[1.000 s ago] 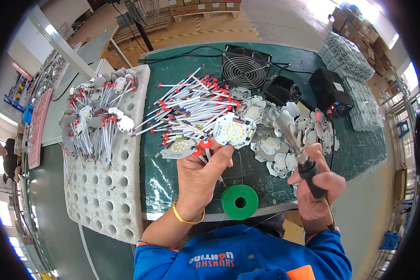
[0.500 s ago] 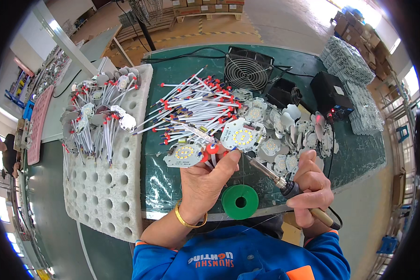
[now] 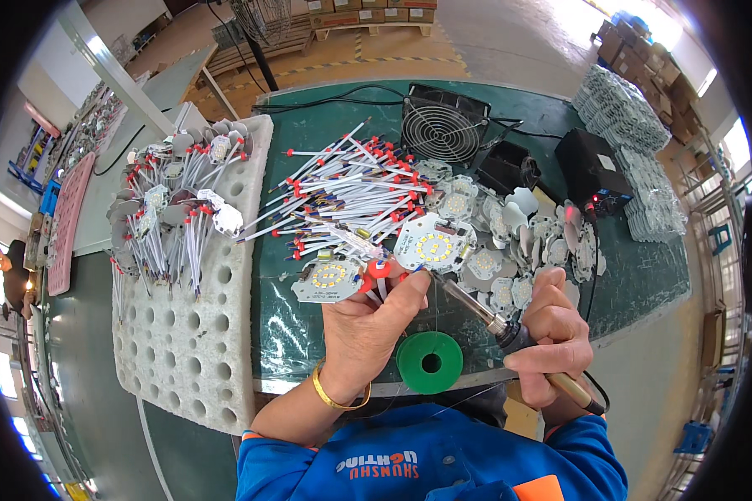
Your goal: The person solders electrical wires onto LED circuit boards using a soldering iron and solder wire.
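My left hand [image 3: 376,309] is closed, pinching LED circuit boards and their white wires with red caps. One LED board [image 3: 434,243] tilts up above my fingertips, another LED board [image 3: 328,278] sticks out to the left, and a third shows nearly edge-on between them. My right hand [image 3: 551,338] grips a soldering iron [image 3: 493,319] by its handle. Its tip points up and left, close to the lower edge of the right-hand board; whether they touch I cannot tell. Just below my left fingertips stands a green solder spool [image 3: 429,362], with a thin strand rising from it.
Beyond my hands lies a pile of white wires [image 3: 351,192] with red caps. Loose LED boards [image 3: 505,250] heap up on the right. Behind them are a black fan [image 3: 444,123] and a black power box [image 3: 593,175]. A perforated foam block [image 3: 184,359] holds wired boards at left.
My right hand has shifted slightly left, tilting the soldering iron's handle a little steeper. My left hand and the boards have barely moved.
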`<state>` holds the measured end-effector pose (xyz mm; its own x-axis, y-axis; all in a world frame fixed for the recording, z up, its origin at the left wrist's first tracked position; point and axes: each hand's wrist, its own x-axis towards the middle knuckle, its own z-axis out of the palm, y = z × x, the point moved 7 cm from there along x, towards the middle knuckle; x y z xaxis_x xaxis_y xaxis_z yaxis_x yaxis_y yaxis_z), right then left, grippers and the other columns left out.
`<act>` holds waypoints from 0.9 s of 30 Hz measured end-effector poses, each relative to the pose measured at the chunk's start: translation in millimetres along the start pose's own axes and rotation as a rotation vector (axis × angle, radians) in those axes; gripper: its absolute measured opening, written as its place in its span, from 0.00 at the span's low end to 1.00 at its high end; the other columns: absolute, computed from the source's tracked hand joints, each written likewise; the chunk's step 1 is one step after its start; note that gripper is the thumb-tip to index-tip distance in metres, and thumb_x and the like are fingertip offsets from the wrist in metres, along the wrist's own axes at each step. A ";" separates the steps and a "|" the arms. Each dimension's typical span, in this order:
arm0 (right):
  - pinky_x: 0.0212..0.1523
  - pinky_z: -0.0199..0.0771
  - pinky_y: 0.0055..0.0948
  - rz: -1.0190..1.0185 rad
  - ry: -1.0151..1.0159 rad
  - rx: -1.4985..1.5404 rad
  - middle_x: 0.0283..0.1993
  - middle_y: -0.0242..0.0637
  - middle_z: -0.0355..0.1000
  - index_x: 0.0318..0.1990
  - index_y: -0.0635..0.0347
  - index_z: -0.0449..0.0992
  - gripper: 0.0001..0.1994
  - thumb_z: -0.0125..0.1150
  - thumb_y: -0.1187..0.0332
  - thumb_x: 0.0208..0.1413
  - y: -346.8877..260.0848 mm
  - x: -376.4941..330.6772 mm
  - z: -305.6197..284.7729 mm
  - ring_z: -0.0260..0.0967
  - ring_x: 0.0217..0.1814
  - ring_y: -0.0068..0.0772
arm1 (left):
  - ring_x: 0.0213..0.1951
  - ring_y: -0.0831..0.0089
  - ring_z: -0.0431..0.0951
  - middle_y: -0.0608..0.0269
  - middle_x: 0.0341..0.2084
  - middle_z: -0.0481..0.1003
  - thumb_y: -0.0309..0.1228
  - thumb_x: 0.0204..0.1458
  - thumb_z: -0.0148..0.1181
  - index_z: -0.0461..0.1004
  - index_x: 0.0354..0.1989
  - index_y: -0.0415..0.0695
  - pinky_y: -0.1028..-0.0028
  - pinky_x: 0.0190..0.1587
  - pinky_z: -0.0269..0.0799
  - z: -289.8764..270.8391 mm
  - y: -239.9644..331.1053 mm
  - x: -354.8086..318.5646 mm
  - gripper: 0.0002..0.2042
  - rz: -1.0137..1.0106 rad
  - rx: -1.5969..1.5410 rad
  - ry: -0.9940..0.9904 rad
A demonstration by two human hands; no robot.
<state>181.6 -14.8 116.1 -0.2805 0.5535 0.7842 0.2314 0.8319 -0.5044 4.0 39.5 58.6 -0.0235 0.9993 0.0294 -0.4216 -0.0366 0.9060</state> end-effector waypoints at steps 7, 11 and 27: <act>0.29 0.50 0.31 0.011 0.020 0.011 0.18 0.24 0.55 0.28 0.48 0.77 0.14 0.53 0.76 0.29 6.4 -3.5 1.0 0.54 0.20 0.27 | 0.21 0.83 0.69 0.67 0.18 0.71 0.25 0.46 0.59 0.72 0.21 0.38 0.82 0.23 0.62 -2.4 -7.8 1.4 0.05 -0.087 0.003 0.007; 0.30 0.50 0.32 -0.046 0.050 0.007 0.17 0.25 0.56 0.27 0.53 0.76 0.12 0.54 0.76 0.30 11.3 -2.2 5.4 0.54 0.18 0.27 | 0.20 0.85 0.67 0.67 0.17 0.71 0.24 0.46 0.58 0.72 0.21 0.39 0.83 0.22 0.59 -1.9 -11.6 6.6 0.05 -0.051 -0.082 0.024; 0.23 0.62 0.29 0.040 0.209 -0.164 0.27 0.43 0.69 0.35 0.67 0.72 0.10 0.58 0.77 0.41 24.5 16.4 -10.4 0.63 0.23 0.35 | 0.18 0.83 0.65 0.68 0.17 0.70 0.22 0.45 0.57 0.72 0.23 0.39 0.83 0.21 0.57 9.0 -10.6 12.6 0.02 -0.200 0.117 -0.159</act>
<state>192.3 14.3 120.3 -0.0738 0.5517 0.8308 0.3908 0.7824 -0.4848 16.3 52.5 53.1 0.1958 0.9758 -0.0973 -0.2959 0.1534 0.9428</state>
